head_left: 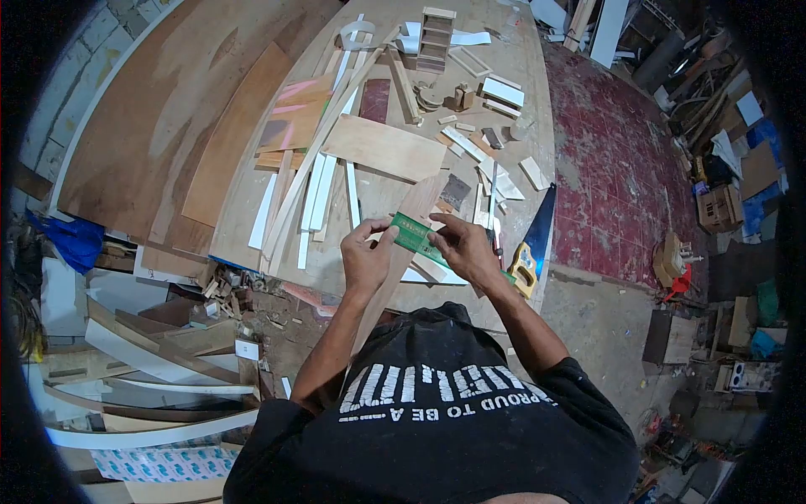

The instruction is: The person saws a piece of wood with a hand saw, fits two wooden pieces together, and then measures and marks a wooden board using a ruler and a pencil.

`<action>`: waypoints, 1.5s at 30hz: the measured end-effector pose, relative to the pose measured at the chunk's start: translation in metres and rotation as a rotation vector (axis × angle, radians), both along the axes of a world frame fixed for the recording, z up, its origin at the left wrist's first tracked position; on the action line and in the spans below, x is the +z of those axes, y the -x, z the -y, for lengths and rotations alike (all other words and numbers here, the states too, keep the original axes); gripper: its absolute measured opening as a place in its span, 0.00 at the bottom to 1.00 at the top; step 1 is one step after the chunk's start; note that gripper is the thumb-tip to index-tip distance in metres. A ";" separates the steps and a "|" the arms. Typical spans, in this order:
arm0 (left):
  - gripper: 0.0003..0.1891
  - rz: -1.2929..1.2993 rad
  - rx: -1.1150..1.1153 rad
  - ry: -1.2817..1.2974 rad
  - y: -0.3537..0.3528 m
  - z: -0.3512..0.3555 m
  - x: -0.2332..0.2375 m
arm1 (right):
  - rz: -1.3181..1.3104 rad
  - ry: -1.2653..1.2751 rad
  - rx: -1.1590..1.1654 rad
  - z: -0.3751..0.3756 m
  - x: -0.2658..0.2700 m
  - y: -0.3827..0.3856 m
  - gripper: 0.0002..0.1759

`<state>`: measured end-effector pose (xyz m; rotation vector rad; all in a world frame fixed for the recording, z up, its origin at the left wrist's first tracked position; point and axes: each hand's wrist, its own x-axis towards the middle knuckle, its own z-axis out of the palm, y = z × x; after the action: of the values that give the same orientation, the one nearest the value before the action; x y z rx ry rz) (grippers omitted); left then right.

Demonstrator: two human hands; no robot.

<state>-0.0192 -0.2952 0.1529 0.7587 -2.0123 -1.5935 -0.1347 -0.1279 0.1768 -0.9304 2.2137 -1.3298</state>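
Held in front of my chest is a flat green piece with pale printing (411, 233); its exact kind I cannot make out. My left hand (367, 259) pinches its left end between thumb and fingers. The fingers of my right hand (468, 254) close on it farther right, hiding part of it. Beneath the hands a long narrow wooden board (388, 290) slants from the table toward my body. Beside my right hand lies a handsaw (525, 262) with a yellow handle and dark blade.
The worktable (281, 252) carries long wood strips (323, 189), a broad plywood piece (386, 147), small offcuts and a small wooden shelf unit (435, 42). Large plywood sheets (138, 109) lean at left. Curved pieces (159, 357) are stacked lower left. Boxes (718, 206) line the right side.
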 end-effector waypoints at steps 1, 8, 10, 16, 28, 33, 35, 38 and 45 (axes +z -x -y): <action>0.09 -0.057 0.016 -0.010 0.002 -0.001 -0.006 | 0.012 -0.025 -0.001 0.000 0.002 -0.001 0.23; 0.16 0.047 -0.032 -0.073 -0.005 0.015 -0.008 | -0.150 0.012 -0.056 -0.009 -0.001 0.006 0.27; 0.16 0.033 -0.039 -0.054 -0.006 0.019 -0.017 | -0.135 -0.021 -0.051 -0.009 0.001 0.005 0.27; 0.16 0.067 -0.072 -0.016 -0.008 0.025 -0.032 | -0.167 -0.099 0.014 -0.008 -0.002 -0.002 0.25; 0.09 0.121 0.029 -0.019 -0.034 0.040 -0.062 | -0.148 -0.340 -0.374 -0.083 -0.092 0.100 0.22; 0.06 0.177 0.088 -0.008 -0.046 0.034 -0.062 | -0.185 -0.578 -0.398 -0.124 -0.204 0.128 0.19; 0.08 0.208 0.150 -0.008 -0.053 0.032 -0.066 | -0.166 -0.638 -0.384 -0.119 -0.223 0.127 0.18; 0.08 0.253 0.204 0.015 -0.063 0.026 -0.061 | -0.173 -0.617 -0.180 -0.086 -0.226 0.116 0.12; 0.07 0.268 0.336 0.009 -0.098 0.020 -0.067 | -0.237 -0.416 0.164 0.035 -0.254 0.103 0.15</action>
<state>0.0787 -0.3156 0.0862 1.2894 -1.9358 -1.3450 -0.2377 -0.1633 -0.0774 -1.1182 2.3951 -0.6755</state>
